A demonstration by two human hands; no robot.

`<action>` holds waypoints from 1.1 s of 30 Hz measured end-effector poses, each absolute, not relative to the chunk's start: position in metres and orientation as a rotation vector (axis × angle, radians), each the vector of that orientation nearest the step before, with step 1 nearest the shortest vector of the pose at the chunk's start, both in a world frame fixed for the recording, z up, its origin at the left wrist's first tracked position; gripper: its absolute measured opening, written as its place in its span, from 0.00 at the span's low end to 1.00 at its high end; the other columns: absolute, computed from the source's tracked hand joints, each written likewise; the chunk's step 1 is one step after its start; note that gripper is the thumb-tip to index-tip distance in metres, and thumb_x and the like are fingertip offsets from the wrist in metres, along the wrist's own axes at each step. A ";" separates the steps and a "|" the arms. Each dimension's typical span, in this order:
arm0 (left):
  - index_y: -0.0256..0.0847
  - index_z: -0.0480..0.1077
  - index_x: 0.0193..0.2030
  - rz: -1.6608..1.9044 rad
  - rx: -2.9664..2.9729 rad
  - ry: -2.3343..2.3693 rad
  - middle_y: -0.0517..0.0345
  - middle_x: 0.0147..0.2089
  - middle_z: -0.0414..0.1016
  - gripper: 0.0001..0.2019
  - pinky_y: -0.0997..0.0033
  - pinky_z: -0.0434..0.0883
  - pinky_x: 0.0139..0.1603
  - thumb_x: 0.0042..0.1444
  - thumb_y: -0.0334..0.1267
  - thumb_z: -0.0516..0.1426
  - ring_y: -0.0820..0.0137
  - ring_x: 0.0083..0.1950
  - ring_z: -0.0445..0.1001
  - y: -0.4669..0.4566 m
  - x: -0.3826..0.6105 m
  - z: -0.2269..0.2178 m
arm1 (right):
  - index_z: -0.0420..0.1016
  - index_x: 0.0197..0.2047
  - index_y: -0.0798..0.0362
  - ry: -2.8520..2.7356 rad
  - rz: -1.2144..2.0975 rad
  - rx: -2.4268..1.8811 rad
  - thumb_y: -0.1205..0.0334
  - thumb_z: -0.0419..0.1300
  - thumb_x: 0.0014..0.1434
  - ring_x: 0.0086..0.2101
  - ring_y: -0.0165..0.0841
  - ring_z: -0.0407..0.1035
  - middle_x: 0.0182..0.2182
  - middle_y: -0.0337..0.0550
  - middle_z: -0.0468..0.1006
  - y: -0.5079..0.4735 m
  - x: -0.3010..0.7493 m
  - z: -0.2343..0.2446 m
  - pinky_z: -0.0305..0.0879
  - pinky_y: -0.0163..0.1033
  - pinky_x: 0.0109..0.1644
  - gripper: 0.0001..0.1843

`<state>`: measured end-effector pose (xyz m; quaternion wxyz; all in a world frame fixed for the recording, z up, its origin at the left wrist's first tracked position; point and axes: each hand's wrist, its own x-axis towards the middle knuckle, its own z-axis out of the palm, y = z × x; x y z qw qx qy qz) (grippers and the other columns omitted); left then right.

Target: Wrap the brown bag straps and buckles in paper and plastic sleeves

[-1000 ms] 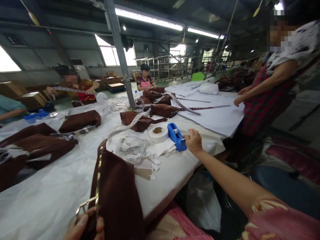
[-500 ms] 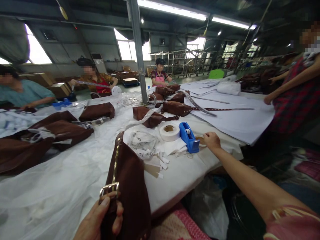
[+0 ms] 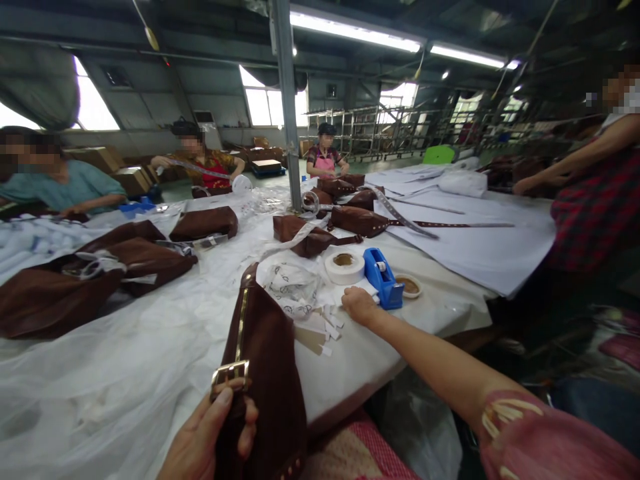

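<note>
While left hand (image 3: 203, 433) is pinching brown bag (image 3: 273, 347) by its buckle (image 3: 231, 366) at table (image 3: 363, 373) edge, right hand (image 3: 360, 305) is reaching near tape dispenser (image 3: 384, 283), can't tell its grip. Firm pinch should be steadying bag.

A grey pillar (image 3: 287, 100) stands upright at upper centre. A lit strip light (image 3: 355, 32) hangs to its right; a dark curtain (image 3: 43, 83) partly covers a window (image 3: 94, 100) at upper left. Cardboard boxes (image 3: 133, 181) sit below, at left. Metal racks (image 3: 363, 127) stand right of upper centre, behind a bright green object (image 3: 439, 155) too indistinct to identify.
</note>
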<state>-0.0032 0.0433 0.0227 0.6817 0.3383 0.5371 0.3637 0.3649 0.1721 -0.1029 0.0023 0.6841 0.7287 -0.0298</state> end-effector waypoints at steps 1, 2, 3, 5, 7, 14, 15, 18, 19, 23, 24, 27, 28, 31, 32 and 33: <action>0.38 0.73 0.40 0.834 0.771 1.204 0.57 0.23 0.68 0.23 0.69 0.71 0.29 0.53 0.59 0.62 0.67 0.26 0.66 0.042 -0.002 0.025 | 0.78 0.41 0.61 2.245 -0.100 2.195 0.64 0.57 0.66 0.47 0.39 0.69 0.43 0.52 0.76 0.172 0.367 -0.102 0.64 0.46 0.51 0.11; 0.38 0.73 0.41 0.849 0.778 1.198 0.57 0.24 0.69 0.23 0.70 0.71 0.29 0.53 0.58 0.62 0.68 0.27 0.66 0.041 -0.001 0.027 | 0.78 0.42 0.61 2.208 -0.116 2.239 0.61 0.58 0.66 0.46 0.39 0.70 0.44 0.52 0.76 0.171 0.370 -0.101 0.65 0.46 0.50 0.12; 0.38 0.73 0.40 0.859 0.780 1.188 0.57 0.24 0.69 0.22 0.71 0.70 0.28 0.53 0.57 0.62 0.68 0.26 0.66 0.040 0.001 0.029 | 0.78 0.42 0.60 2.188 -0.143 2.269 0.58 0.59 0.66 0.45 0.38 0.70 0.44 0.51 0.76 0.169 0.372 -0.100 0.66 0.45 0.49 0.13; 0.37 0.73 0.40 0.875 0.772 1.163 0.57 0.24 0.69 0.21 0.72 0.69 0.27 0.53 0.56 0.63 0.70 0.25 0.65 0.038 0.004 0.033 | 0.79 0.42 0.58 2.206 -0.215 2.285 0.57 0.60 0.66 0.42 0.36 0.71 0.43 0.49 0.78 0.163 0.375 -0.095 0.66 0.42 0.46 0.13; 0.37 0.73 0.40 0.893 0.766 1.140 0.56 0.27 0.71 0.21 0.72 0.69 0.26 0.52 0.54 0.64 0.71 0.25 0.65 0.036 0.004 0.034 | 0.80 0.40 0.57 2.272 -0.250 2.287 0.59 0.58 0.67 0.41 0.34 0.72 0.40 0.46 0.78 0.153 0.373 -0.085 0.65 0.39 0.46 0.12; 0.35 0.72 0.49 0.859 0.744 1.062 0.48 0.38 0.78 0.22 0.76 0.68 0.26 0.56 0.50 0.64 0.75 0.25 0.67 0.029 0.003 0.042 | 0.80 0.39 0.55 2.614 -0.007 2.327 0.60 0.53 0.70 0.40 0.33 0.70 0.38 0.46 0.76 0.086 0.311 -0.021 0.59 0.37 0.45 0.15; 0.35 0.71 0.51 0.834 0.721 1.043 0.46 0.40 0.78 0.22 0.77 0.66 0.25 0.57 0.49 0.63 0.76 0.25 0.66 0.028 0.006 0.045 | 0.79 0.38 0.54 2.708 0.030 2.265 0.59 0.54 0.70 0.39 0.34 0.69 0.37 0.45 0.75 0.073 0.294 -0.012 0.58 0.38 0.44 0.15; 0.34 0.70 0.49 0.754 0.685 0.944 0.48 0.37 0.78 0.20 0.80 0.61 0.21 0.58 0.49 0.62 0.79 0.22 0.63 0.028 0.016 0.051 | 0.75 0.32 0.54 3.131 0.329 1.895 0.62 0.53 0.69 0.34 0.35 0.64 0.30 0.44 0.71 0.037 0.245 0.011 0.53 0.42 0.40 0.15; 0.34 0.70 0.45 0.743 0.694 0.904 0.52 0.33 0.75 0.18 0.80 0.60 0.21 0.58 0.48 0.62 0.79 0.21 0.63 0.029 0.019 0.051 | 0.74 0.31 0.54 3.248 0.415 1.760 0.64 0.52 0.69 0.33 0.36 0.62 0.29 0.44 0.70 0.026 0.230 0.016 0.52 0.43 0.39 0.15; 0.34 0.70 0.37 0.802 0.747 0.838 0.63 0.25 0.65 0.13 0.80 0.62 0.22 0.53 0.41 0.65 0.79 0.22 0.63 0.032 0.021 0.042 | 0.74 0.34 0.55 3.458 0.526 1.410 0.66 0.52 0.69 0.31 0.38 0.60 0.28 0.45 0.70 -0.009 0.198 0.023 0.50 0.45 0.37 0.13; 0.34 0.71 0.37 0.817 0.760 0.847 0.62 0.26 0.66 0.13 0.80 0.62 0.22 0.52 0.40 0.65 0.79 0.22 0.63 0.031 0.019 0.040 | 0.74 0.36 0.55 3.485 0.499 1.346 0.66 0.53 0.68 0.31 0.38 0.60 0.28 0.44 0.71 -0.014 0.197 0.023 0.51 0.45 0.37 0.11; 0.31 0.73 0.38 0.864 0.799 0.887 0.59 0.27 0.70 0.14 0.80 0.62 0.22 0.55 0.42 0.65 0.79 0.22 0.64 0.025 0.012 0.037 | 0.74 0.50 0.56 3.672 0.103 1.307 0.60 0.58 0.67 0.36 0.38 0.66 0.36 0.47 0.76 -0.022 0.205 0.019 0.58 0.45 0.40 0.12; 0.31 0.73 0.39 0.878 0.808 0.899 0.59 0.26 0.70 0.15 0.80 0.62 0.22 0.56 0.44 0.64 0.79 0.22 0.64 0.022 0.009 0.037 | 0.73 0.53 0.57 3.728 -0.162 1.443 0.57 0.59 0.67 0.37 0.37 0.67 0.39 0.48 0.76 -0.021 0.210 0.017 0.60 0.44 0.42 0.16; 0.30 0.73 0.42 0.920 0.846 0.935 0.59 0.22 0.68 0.19 0.80 0.60 0.21 0.57 0.48 0.63 0.77 0.20 0.63 0.015 0.004 0.041 | 0.77 0.44 0.58 3.335 -1.286 2.116 0.45 0.55 0.68 0.31 0.32 0.66 0.31 0.46 0.74 -0.015 0.224 0.013 0.61 0.38 0.34 0.23; 0.30 0.73 0.44 0.928 0.868 0.938 0.59 0.21 0.68 0.20 0.80 0.59 0.21 0.57 0.49 0.63 0.77 0.20 0.63 0.013 0.004 0.042 | 0.77 0.39 0.58 3.036 -1.673 2.191 0.40 0.53 0.67 0.27 0.30 0.63 0.27 0.44 0.72 -0.013 0.226 0.012 0.57 0.36 0.30 0.28; 0.30 0.73 0.45 0.934 0.895 0.936 0.59 0.21 0.68 0.21 0.80 0.59 0.21 0.57 0.50 0.62 0.77 0.20 0.63 0.011 0.005 0.044 | 0.76 0.34 0.59 2.756 -1.990 2.131 0.35 0.51 0.66 0.23 0.28 0.58 0.23 0.43 0.69 -0.011 0.227 0.011 0.53 0.36 0.27 0.33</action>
